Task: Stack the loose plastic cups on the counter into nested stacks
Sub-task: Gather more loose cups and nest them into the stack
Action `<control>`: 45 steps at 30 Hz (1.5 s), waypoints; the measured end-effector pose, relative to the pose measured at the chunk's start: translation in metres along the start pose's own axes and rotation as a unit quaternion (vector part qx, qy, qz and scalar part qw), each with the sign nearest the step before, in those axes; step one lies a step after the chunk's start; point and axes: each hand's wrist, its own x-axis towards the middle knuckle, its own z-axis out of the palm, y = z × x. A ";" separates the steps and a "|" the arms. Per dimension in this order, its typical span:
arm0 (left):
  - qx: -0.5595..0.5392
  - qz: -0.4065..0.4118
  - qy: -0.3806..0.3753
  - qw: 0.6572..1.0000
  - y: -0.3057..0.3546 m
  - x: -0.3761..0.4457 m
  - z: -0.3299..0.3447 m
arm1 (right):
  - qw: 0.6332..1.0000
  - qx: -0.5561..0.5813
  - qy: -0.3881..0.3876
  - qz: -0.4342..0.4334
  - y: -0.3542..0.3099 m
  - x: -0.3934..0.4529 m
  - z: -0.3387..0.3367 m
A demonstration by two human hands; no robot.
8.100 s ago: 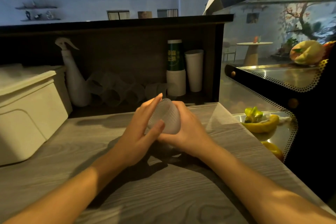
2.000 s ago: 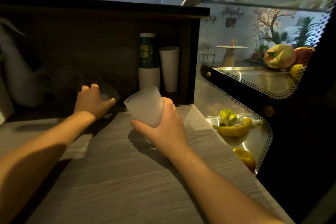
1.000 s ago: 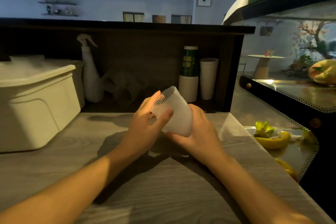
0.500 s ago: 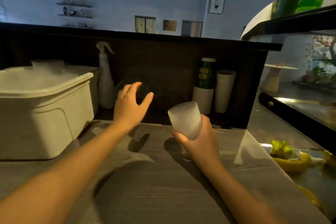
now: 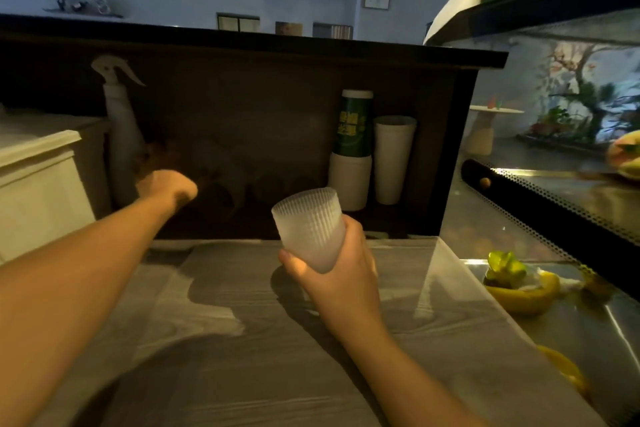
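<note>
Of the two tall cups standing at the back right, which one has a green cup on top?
The left white cup, nearer the spray bottle; the right white cup stands open, nothing stacked on it.

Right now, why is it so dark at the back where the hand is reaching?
Head view: the overhanging ledge shades the recess, so the loose cups there barely show, and the left hand looks smeared. The ribbed cup stack in the right hand stands in the light, as does the counter.
</note>
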 end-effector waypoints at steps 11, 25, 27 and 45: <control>-0.264 0.110 0.126 0.950 0.003 -0.077 -0.020 | 1.000 -0.026 -0.014 -0.006 -0.005 -0.003 -0.002; -0.468 0.277 -0.018 0.839 -0.021 -0.182 -0.025 | 0.976 -0.158 -0.074 -0.130 -0.018 -0.020 -0.005; -0.469 0.279 -0.035 0.837 -0.021 -0.185 -0.020 | 0.971 -0.170 -0.075 -0.148 -0.019 -0.022 -0.007; -0.271 0.153 0.071 0.948 -0.018 -0.110 0.001 | 0.999 -0.049 0.013 -0.015 -0.005 -0.009 -0.015</control>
